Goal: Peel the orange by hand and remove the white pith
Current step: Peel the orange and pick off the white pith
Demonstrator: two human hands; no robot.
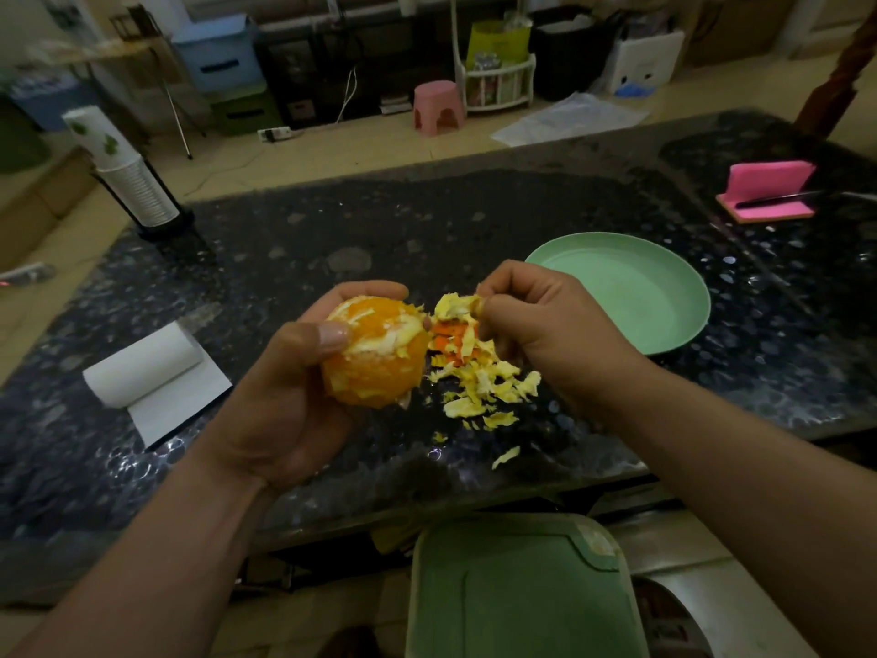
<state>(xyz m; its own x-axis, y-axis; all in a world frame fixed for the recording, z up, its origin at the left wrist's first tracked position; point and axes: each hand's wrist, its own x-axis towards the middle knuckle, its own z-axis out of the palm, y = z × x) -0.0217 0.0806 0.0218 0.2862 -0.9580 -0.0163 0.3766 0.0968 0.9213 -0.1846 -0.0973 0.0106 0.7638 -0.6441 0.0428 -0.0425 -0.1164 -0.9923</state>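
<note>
My L grip [284, 396] wraps the mostly peeled round orange [375, 363]; R grip [545, 320] pinches a pale yellow pith scrap [455, 306] just above the peel-scrap pile [489, 387] on the dark speckled desk [427, 220].

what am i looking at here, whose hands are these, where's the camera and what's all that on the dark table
There is no machine here. A person works with bare hands, and the single picture comes from a wide-angle camera worn on their head, looking forward and down.

The left hand grips a mostly peeled orange with white pith left on it. The right hand pinches a scrap of peel right beside the orange.

On the dark table below the hands lies a pile of peel scraps. An empty green plate sits to the right. A paper towel roll lies to the left, and a stack of paper cups stands at the far left corner.
</note>
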